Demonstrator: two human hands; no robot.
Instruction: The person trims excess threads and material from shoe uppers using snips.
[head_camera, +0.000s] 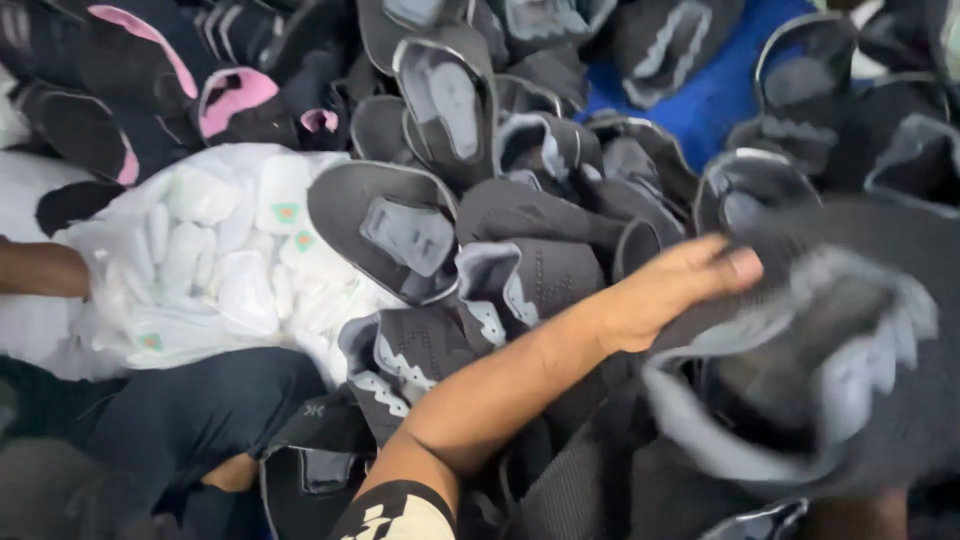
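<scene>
My left hand (665, 295) reaches across from the bottom centre, its sleeve cuff black and white. It is shut on a large black knit shoe upper with grey lining (800, 370), thumb on top of the edge; the upper is blurred and lifted near the camera at the lower right. A patch of skin at the bottom right edge (860, 512) looks like my right hand or wrist, mostly hidden under that upper. A heap of similar black and grey shoe uppers (500, 210) lies just beyond my left hand.
A clear plastic bag of white pieces (215, 255) lies at the left. Black uppers with pink lining (235, 100) are piled at the top left. Blue cloth (715, 100) shows at the top right. Another forearm (40, 270) enters from the left edge. A dark-trousered knee (200, 420) sits bottom left.
</scene>
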